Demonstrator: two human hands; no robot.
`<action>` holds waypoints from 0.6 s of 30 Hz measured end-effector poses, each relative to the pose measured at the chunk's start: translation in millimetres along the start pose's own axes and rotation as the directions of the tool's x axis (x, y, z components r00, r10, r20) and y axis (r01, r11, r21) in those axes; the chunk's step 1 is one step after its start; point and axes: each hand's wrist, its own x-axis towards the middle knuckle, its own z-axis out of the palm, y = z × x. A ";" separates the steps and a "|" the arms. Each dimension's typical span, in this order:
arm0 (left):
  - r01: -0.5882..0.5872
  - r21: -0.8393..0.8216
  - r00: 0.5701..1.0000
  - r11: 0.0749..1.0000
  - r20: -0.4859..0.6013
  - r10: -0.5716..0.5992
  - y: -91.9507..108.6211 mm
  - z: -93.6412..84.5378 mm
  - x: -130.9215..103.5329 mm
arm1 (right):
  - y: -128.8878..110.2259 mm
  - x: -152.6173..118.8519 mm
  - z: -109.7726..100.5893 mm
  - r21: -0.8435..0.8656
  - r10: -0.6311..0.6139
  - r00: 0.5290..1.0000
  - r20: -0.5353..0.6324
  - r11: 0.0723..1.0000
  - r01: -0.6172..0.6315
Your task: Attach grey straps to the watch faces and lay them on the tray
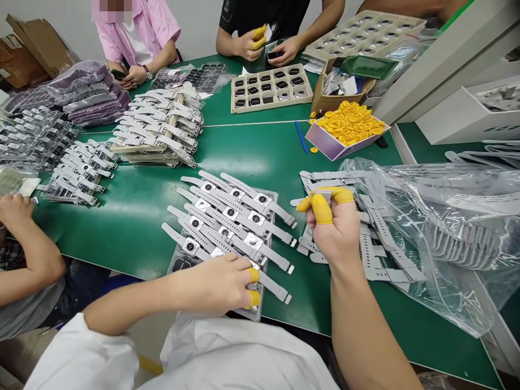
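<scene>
My left hand [215,284], with yellow finger covers on two fingertips, lies over the front edge of a tray of watches with light grey straps [231,212]; its fingers are bent down, and what they grip, if anything, is hidden. My right hand [335,222], also in yellow finger covers, is raised above a pile of loose grey straps [368,254]. Between its fingertips it pinches a small light grey piece [323,194], seemingly a strap end. The straps on the tray lie diagonally, with round dark sensors on the watch backs. Clear plastic sheeting shows under them.
Plastic bags of straps [467,233] lie at right. Behind stand a box of yellow finger covers [345,127], a blue stick [301,137] and a watch tray [271,88]. Stacked strapped watches [158,127] sit back left. Other people's hands are at the far side and left edge.
</scene>
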 end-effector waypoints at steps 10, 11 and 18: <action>0.254 -0.619 0.760 0.743 -0.347 -0.549 -84.5 11.8 45.0 | -13.4 -33.7 40.7 0.449 0.197 0.812 0.549 0.750 -0.485; 0.199 -0.609 0.780 0.768 -0.376 -0.501 -88.1 19.4 46.6 | -12.3 -35.2 42.6 0.450 0.197 0.788 0.583 0.729 -0.516; 0.044 -0.454 0.801 0.890 -0.516 -0.303 -93.9 30.1 37.8 | -14.7 -33.2 43.5 0.430 0.240 0.726 0.644 0.671 -0.603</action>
